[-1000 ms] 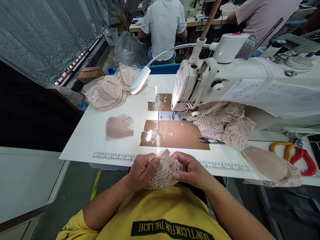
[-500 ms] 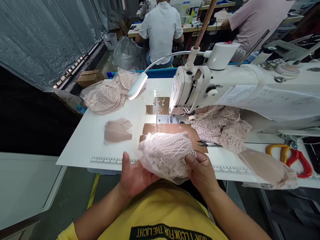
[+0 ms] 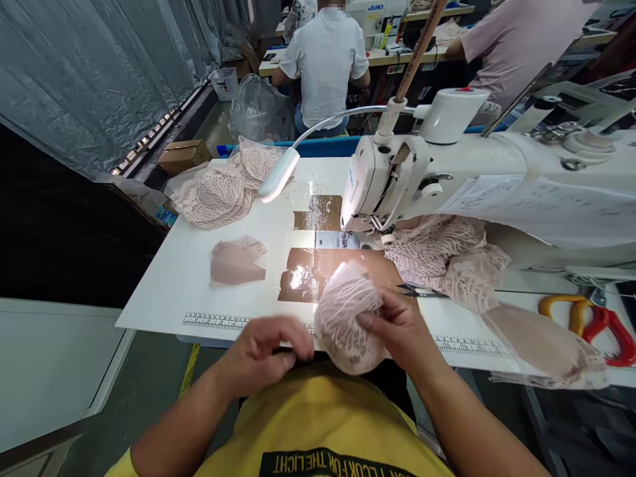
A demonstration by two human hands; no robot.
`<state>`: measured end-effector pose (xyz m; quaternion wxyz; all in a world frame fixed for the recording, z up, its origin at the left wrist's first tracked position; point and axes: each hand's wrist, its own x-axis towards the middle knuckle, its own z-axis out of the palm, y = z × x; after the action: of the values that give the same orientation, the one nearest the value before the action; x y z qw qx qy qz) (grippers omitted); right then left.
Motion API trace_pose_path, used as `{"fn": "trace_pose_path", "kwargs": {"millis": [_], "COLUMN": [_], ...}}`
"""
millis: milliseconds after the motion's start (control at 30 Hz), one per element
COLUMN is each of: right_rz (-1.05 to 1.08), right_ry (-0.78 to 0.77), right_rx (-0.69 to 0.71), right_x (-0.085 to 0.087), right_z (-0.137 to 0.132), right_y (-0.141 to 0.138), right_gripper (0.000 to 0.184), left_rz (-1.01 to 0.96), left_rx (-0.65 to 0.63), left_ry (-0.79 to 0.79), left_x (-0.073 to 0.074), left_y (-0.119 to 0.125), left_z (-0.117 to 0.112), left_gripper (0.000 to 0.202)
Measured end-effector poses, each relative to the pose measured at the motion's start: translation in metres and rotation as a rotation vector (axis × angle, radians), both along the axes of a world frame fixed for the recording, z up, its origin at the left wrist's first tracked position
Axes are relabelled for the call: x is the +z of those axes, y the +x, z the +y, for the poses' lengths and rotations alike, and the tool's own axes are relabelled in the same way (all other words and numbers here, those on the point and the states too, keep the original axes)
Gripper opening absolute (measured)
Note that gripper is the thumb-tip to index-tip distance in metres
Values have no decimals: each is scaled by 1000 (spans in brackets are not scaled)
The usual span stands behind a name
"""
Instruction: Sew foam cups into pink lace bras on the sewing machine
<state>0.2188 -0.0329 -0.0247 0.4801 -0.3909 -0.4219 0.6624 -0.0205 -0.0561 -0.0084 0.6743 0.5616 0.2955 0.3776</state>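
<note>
My right hand (image 3: 397,324) pinches a pale pink lace cup piece (image 3: 345,321) by its right side, thumb on top, holding it over the table's front edge. The piece is rounded and slightly blurred. Left of it, my left hand (image 3: 271,351) is loosely curled, with a gap between thumb and fingers and nothing seen in them; it is apart from the lace. Behind the piece lies brown tape (image 3: 301,275) on the table, before the sewing machine's needle area (image 3: 349,237). A separate beige-and-lace piece (image 3: 238,260) lies flat on the left.
A stack of lace cups (image 3: 213,195) sits at the back left under a lamp (image 3: 279,175). More lace fabric (image 3: 437,255) lies beneath the sewing machine (image 3: 387,175). Small dark scissors (image 3: 420,291) and red-and-yellow-handled scissors (image 3: 596,324) lie right. Two people sit ahead.
My left hand has let go of the lace piece and curled its fingers. The right hand has turned the piece more upright, and it now looks narrower. The view has shifted slightly.
</note>
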Motion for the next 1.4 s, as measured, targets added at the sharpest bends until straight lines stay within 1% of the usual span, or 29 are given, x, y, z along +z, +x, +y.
{"fn": "trace_pose_path", "kwargs": {"millis": [33, 67, 100, 133, 167, 233, 300, 367, 433, 533, 633, 700, 800, 867, 967, 1100, 1200, 1300, 1400], "right_rz": [-54, -105, -149, -189, -225, -283, -324, -353, -375, -414, -477, -488, -421, -398, -452, -540, -576, -595, -458], "right_ry": [27, 59, 92, 121, 147, 197, 247, 278, 272, 239, 241, 287, 380, 406, 374, 328, 324, 309, 213], "right_rx": [133, 249, 333, 383, 401, 358, 263, 180, 124, 68, 37, 30, 16, 7, 15, 36, 52, 101, 104], "right_x": [1, 3, 3, 4, 4, 3, 1, -1, -2, -3, -4, -4, -4, -4, -5, -5, -4, -2, 0], "right_z": [-2, -4, -5, -6, -7, -6, -5, -4, -4, -6, -8, -8, -6, -6, -8, -11, -10, -4, 4], "right_y": [0, -2, -4, -7, -10, -14, -16, -18, -20, -23, -27, -29, -30, -30, -28, -27, -26, -20, -11], "right_gripper": [15, 13, 11, 10, 11, 13, 15, 16, 16, 21, 23, 19, 12, 10, 12, 17, 20, 21, 18], "left_rz": [123, 237, 317, 363, 375, 355, 363, 400, 439, 489, 543, 587, 640, 651, 655, 689, 648, 542, 489], "left_rx": [99, 151, 157, 117, 63, -14, -10, 4, -19, -59, 3, 33, 4, -20, -20, 33, 42, 49, 92], "left_ry": [113, 176, 202, 194, 169, 129, 139, 174, 218, 294, 366, 405, 456, 481, 500, 536, 501, 388, 311], "left_x": [6, 10, 13, 14, 13, 8, 2, -1, 1, 7, 13, 15, 15, 14, 15, 17, 16, 10, 4], "left_y": [-4, -5, -3, 0, 4, 12, 16, 15, 12, 7, 5, 5, 8, 11, 13, 17, 19, 20, 21], "left_z": [5, 10, 14, 17, 18, 17, 13, 11, 10, 15, 20, 23, 25, 25, 24, 24, 25, 26, 27], "left_gripper": [29, 51, 66, 70, 65, 42, 25, 20, 20, 21, 27, 25, 17, 19, 19, 17, 19, 22, 26]}}
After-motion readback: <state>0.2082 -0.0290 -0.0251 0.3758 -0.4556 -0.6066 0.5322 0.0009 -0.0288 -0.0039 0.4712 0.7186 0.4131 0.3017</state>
